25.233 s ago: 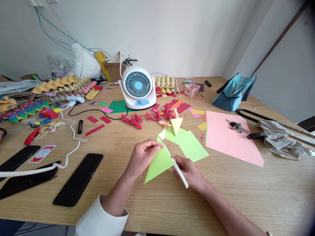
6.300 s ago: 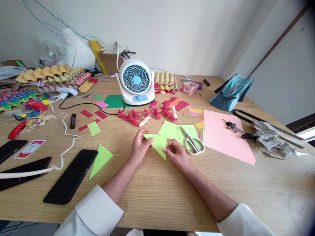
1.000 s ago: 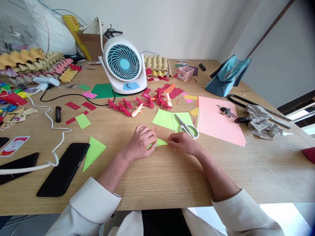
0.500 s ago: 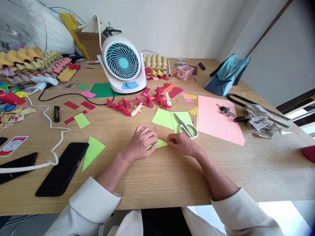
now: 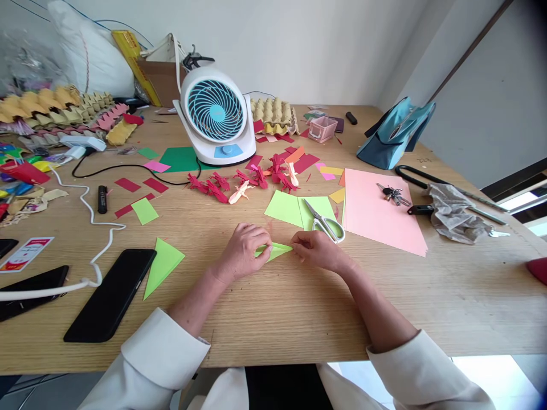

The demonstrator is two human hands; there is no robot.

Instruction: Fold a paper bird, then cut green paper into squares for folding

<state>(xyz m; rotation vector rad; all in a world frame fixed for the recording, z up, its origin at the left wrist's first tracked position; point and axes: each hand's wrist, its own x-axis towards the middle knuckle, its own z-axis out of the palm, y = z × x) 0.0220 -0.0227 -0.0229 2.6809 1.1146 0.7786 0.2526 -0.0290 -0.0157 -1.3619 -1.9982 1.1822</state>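
Note:
Between my two hands lies a folded piece of lime green paper [image 5: 277,250], narrowing to a point on the right. My left hand [image 5: 248,246] has its fingers closed on the paper's left part and hides some of it. At the right tip, my right hand [image 5: 314,249] pinches the paper between thumb and finger. Just behind my right hand, white-handled scissors [image 5: 325,221] rest on lime green paper sheets [image 5: 284,208]. Left of my hands is a folded lime green paper triangle [image 5: 163,266].
Small folded red paper figures [image 5: 220,185] stand in front of a white fan [image 5: 217,114]. A black phone [image 5: 111,295] lies at left near a white cable [image 5: 97,253]. On the right are a pink sheet [image 5: 380,219] with keys [image 5: 394,195] and a blue bag [image 5: 395,134].
My fingers have shifted slightly on the green paper, and more of its fold shows between my hands. The whole view has moved a little.

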